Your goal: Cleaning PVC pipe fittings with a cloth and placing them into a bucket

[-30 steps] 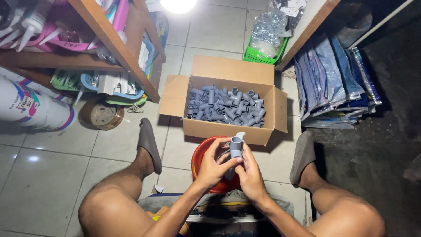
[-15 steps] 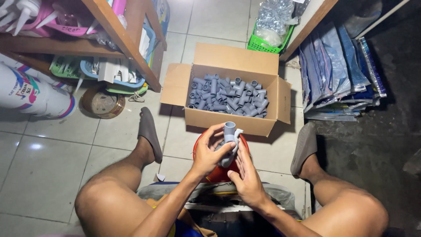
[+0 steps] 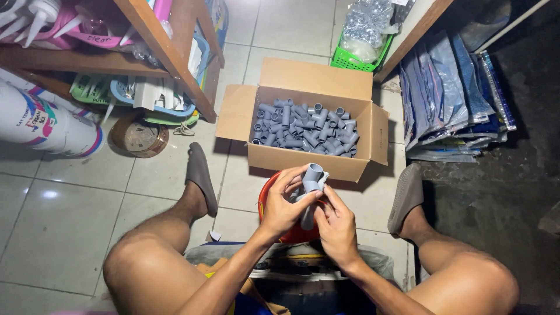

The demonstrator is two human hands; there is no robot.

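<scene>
My left hand (image 3: 284, 205) and my right hand (image 3: 336, 224) both grip a stack of grey plastic pipe fittings (image 3: 311, 182), held upright above an orange bucket (image 3: 266, 195) between my knees. The top fitting's round opening faces up. Just beyond my hands an open cardboard box (image 3: 303, 157) stands on the tiled floor, filled with several more grey fittings (image 3: 306, 129).
A wooden shelf (image 3: 163, 49) with packaged goods stands at the left, with white tubs (image 3: 41, 122) and a round tin (image 3: 139, 136) beside it. A green basket (image 3: 356, 58) sits behind the box. Flat plastic packs (image 3: 452, 99) lean at the right. My sandalled feet flank the box.
The hands with the fittings have stayed over the bucket, turning the stack slightly. The view has shifted a little, so the box sits lower in frame.
</scene>
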